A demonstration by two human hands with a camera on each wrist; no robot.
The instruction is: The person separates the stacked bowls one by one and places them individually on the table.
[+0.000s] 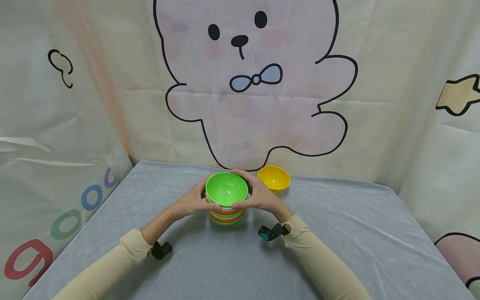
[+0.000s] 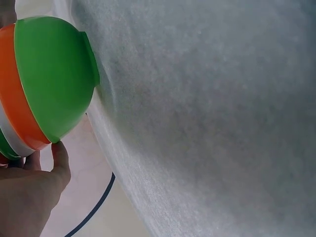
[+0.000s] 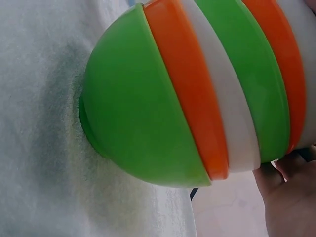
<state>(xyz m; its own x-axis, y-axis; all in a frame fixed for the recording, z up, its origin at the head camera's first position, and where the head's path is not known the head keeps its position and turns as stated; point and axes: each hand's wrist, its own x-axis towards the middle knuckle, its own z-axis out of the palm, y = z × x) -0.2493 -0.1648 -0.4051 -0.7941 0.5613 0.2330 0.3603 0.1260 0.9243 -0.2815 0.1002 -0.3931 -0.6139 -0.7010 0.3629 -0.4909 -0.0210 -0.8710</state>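
- Head view, hold: the bowl stack (image 1: 226, 198) is upright between the two hands, its long axis vertical over the grey cloth (image 1: 217, 266). The left hand (image 1: 196, 201) grasps its left side; the right hand (image 1: 259, 194) grasps its right side. Both thumbs bear on the near side, high on the stack, close to the green top bowl (image 1: 226, 187), which opens upward.
- Head view, governing relation: the yellow bowl (image 1: 274, 179) lies to the right of the stack and farther from the person, just beyond the right hand. The right hand is therefore the nearer one; the stack separates the left hand from it. Contact between the right hand and the yellow bowl cannot be told.
- Left wrist view: the stack axis runs across the picture (this view is turned sideways; the stack is not lying down). The bottom green bowl (image 2: 54, 74) has its foot toward the cloth. A left-hand fingertip reaches the rim between this bowl and the orange one above.
- Right wrist view: green, orange and white bands repeat upward from the foot. The right hand grips well above the bottom green bowl. Whether the foot touches the cloth cannot be told.
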